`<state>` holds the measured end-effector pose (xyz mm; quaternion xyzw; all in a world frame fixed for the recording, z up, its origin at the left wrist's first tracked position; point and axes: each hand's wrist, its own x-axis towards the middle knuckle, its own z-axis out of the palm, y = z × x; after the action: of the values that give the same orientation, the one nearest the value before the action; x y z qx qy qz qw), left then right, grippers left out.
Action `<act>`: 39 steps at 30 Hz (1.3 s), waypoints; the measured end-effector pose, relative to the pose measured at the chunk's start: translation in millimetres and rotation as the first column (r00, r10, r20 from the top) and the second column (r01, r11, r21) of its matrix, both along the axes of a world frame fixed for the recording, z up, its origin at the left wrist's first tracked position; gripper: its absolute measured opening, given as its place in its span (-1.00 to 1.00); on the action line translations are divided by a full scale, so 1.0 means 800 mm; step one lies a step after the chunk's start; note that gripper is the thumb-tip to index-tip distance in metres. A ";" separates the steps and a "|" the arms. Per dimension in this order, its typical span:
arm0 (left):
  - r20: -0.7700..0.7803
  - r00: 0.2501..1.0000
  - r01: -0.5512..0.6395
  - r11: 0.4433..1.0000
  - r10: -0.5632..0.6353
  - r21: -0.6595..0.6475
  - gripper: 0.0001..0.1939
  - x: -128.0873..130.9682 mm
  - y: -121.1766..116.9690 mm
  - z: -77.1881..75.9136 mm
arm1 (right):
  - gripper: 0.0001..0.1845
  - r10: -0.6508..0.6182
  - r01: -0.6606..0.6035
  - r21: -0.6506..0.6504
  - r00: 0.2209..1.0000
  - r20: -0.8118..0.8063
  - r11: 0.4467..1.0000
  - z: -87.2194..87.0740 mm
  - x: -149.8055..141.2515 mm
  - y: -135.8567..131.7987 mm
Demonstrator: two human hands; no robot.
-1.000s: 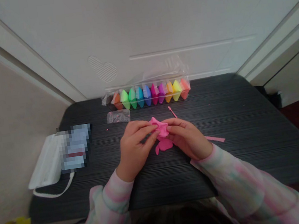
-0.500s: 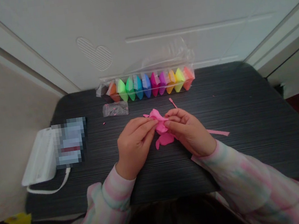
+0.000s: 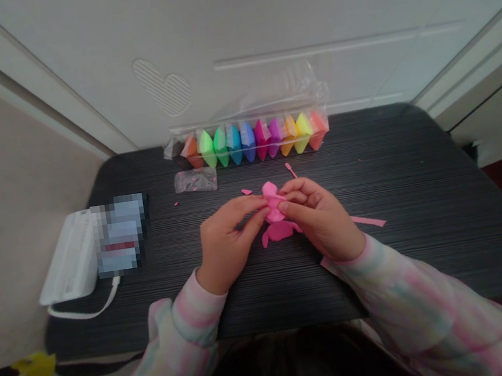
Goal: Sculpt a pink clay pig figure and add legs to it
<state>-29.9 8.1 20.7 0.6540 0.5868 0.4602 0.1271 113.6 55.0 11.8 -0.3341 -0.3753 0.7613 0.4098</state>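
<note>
Between my two hands is a lump of pink modelling clay, pinched into an uneven upright shape. My left hand grips its left side between thumb and fingertips. From the right, my right hand holds it with thumb and bent fingers. Just below lies a flat pink clay piece with small lobes at its sides; whether it joins the lump is unclear. A small pink scrap rests beyond my left fingers. Past my right hand lie a thin pink tool and a pink strip.
A clear bag of several coloured clay packets stands along the back of the black table. Before it lies a crumpled clear wrapper. At left, a white power bank is cabled to a blurred phone.
The pink clay between my fingers has turned more upright and looks narrower. My left fingers have shifted slightly right, uncovering more of the small scrap. The view has moved a little.
</note>
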 end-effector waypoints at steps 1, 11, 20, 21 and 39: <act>0.002 1.000 0.002 1.000 -0.002 0.008 -0.88 0.001 0.000 -0.001 | -0.79 -0.002 0.002 0.026 1.000 0.007 1.000 0.000 0.000 0.000; 0.046 0.999 -0.023 0.998 0.025 -0.062 -0.95 0.004 0.005 -0.001 | -0.85 -0.035 -0.021 0.308 0.983 0.178 0.951 0.001 0.001 -0.004; 0.066 0.997 -0.030 0.999 0.032 -0.036 -0.95 0.000 0.004 -0.004 | -0.85 -0.137 0.077 0.311 0.975 0.173 0.947 0.002 -0.001 0.002; 0.069 0.997 -0.042 0.999 0.044 -0.027 -0.95 -0.001 0.004 -0.004 | -0.85 -0.156 0.097 0.309 0.973 0.171 0.946 0.002 -0.001 0.003; -0.215 0.976 -0.020 0.999 0.028 0.038 -0.93 0.004 0.007 -0.011 | -0.86 -0.148 -0.011 0.456 0.939 0.310 0.890 -0.005 -0.001 -0.003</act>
<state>-26.5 13.5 12.3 0.6949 0.5968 0.3986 0.0457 112.5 52.5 7.7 -0.3679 -0.5938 0.5697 0.4329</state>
